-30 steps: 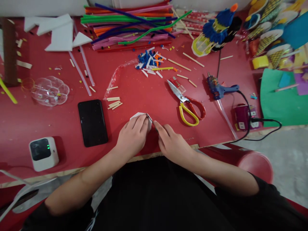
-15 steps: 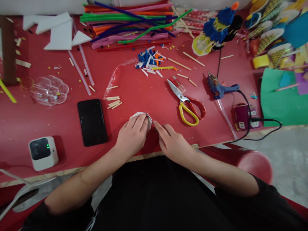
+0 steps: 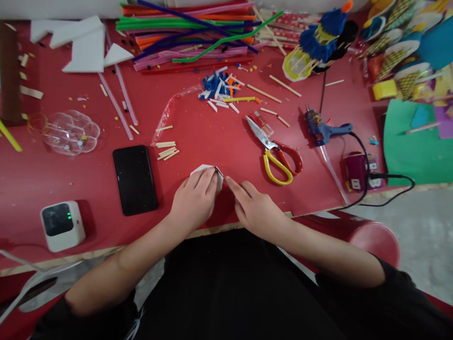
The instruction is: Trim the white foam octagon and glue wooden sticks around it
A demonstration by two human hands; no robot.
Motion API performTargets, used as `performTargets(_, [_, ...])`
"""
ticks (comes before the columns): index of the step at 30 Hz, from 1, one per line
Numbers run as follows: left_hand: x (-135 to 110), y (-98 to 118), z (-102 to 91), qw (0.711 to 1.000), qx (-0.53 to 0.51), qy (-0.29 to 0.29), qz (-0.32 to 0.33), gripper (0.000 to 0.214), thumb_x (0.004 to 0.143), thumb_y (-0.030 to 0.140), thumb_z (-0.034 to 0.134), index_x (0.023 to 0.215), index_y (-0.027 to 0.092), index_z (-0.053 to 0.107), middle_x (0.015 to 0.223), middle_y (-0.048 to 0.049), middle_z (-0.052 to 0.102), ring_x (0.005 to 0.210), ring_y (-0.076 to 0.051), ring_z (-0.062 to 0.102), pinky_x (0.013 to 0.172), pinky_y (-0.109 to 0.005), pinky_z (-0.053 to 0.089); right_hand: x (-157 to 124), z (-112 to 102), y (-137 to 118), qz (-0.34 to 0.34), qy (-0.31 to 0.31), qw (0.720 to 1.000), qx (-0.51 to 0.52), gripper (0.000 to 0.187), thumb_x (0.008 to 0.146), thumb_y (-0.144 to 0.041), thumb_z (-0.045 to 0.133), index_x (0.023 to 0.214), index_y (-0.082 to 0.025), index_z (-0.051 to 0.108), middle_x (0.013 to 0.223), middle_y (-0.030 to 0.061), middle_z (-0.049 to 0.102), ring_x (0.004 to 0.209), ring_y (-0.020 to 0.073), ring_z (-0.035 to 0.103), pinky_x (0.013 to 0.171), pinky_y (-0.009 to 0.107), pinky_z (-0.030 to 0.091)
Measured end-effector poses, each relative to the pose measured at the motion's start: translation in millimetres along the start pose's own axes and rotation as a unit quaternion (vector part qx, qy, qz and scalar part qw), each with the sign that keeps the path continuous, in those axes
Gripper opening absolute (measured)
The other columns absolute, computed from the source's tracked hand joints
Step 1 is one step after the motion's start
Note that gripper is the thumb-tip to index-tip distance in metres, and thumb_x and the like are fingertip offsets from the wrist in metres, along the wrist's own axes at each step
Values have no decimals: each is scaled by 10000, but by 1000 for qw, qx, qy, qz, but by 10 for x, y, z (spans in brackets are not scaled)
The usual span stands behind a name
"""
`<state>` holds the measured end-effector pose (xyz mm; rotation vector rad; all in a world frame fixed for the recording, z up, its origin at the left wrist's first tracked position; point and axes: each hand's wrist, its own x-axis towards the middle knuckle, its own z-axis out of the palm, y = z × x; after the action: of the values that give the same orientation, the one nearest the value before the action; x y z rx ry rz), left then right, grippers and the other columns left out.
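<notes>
My left hand [image 3: 194, 200] lies near the front edge of the red table [image 3: 212, 137], its fingers curled over a small white piece [image 3: 201, 168] and pressing it down. My right hand [image 3: 253, 208] sits just to the right, pinched closed on a thin dark tool whose tip meets the white piece's right edge; I cannot make out what the tool is. Most of the white piece is hidden under my left fingers.
A black phone [image 3: 135, 179] and a white device [image 3: 62, 225] lie to the left. Short sticks [image 3: 167, 150], scissors [image 3: 276, 153], a blue glue gun [image 3: 320, 128] with its cable, cut straw bits [image 3: 219, 89] and long coloured straws [image 3: 191, 33] lie beyond. A green sheet [image 3: 414, 146] is at right.
</notes>
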<state>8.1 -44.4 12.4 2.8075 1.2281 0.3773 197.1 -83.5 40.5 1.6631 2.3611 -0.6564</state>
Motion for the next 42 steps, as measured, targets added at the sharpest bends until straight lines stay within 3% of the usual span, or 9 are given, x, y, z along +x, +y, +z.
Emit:
performTargets(4, [19,-29,0,999,-39,-15,-8,334,967,191,478,1221,57,649,1247,-190,701,1140,-314,658,930,-432,583,54,-56,19,-12,-18,1000,-15,607,945,-142,419,1545,-57,377,1158,188,620,776,200,614,572,279,513])
performTargets(9, [6,-23,3,999,-36,-17,-13,347,950,164,477,1239,67,643,1240,-190,707,1113,-314,669,875,-432,600,119,-97,-21,-20,-29,999,-29,590,931,-118,414,1517,-51,419,1193,218,624,896,245,636,568,277,538])
performTargets(15, [-24,-9,33,999,-41,-34,-12,442,889,123,501,1314,87,618,1249,-201,700,1167,-324,651,884,-433,600,115,-127,-93,-93,-37,989,-113,607,855,-9,381,1430,-94,554,1499,225,514,1036,305,632,529,302,568])
performTargets(19, [-44,1,56,1000,-19,-16,-8,418,903,125,498,1293,52,629,1250,-204,704,1150,-322,660,878,-422,602,99,-118,-112,-92,-42,986,-132,584,867,-7,354,1412,-49,560,1533,248,472,1040,301,634,521,304,584])
performTargets(25, [-46,28,33,999,-31,-16,-20,378,952,173,510,1294,90,648,1265,-190,703,1197,-306,642,913,-413,600,7,-35,-93,-52,-34,995,-73,643,868,-29,405,1509,-69,445,1275,252,632,932,266,664,554,279,585])
performTargets(29, [-39,44,16,998,-46,-21,-31,390,961,193,518,1317,95,641,1298,-191,690,1201,-315,642,908,-431,606,-69,0,-80,-41,-33,996,-68,640,886,-49,421,1524,-89,426,1242,241,637,823,224,663,563,270,576])
performTargets(35, [-37,56,31,999,-38,-19,-32,377,979,216,505,1307,99,647,1302,-176,697,1199,-308,647,924,-422,597,-208,89,-94,-43,-58,994,-87,602,881,-28,388,1476,-20,478,1209,250,647,794,219,655,543,276,567])
performTargets(39, [-32,39,34,999,-28,-23,-27,374,971,225,511,1296,97,645,1292,-177,697,1179,-315,651,896,-428,595,-358,244,-20,-9,1,999,-34,610,910,-81,402,1515,-5,412,1046,188,658,711,200,635,532,280,558])
performTargets(42, [-15,10,4,999,-23,-28,-18,363,962,215,513,1276,88,644,1292,-171,694,1163,-310,651,914,-424,581,-453,297,87,-17,74,995,64,581,929,-123,407,1507,-78,440,979,117,646,715,183,634,571,275,559])
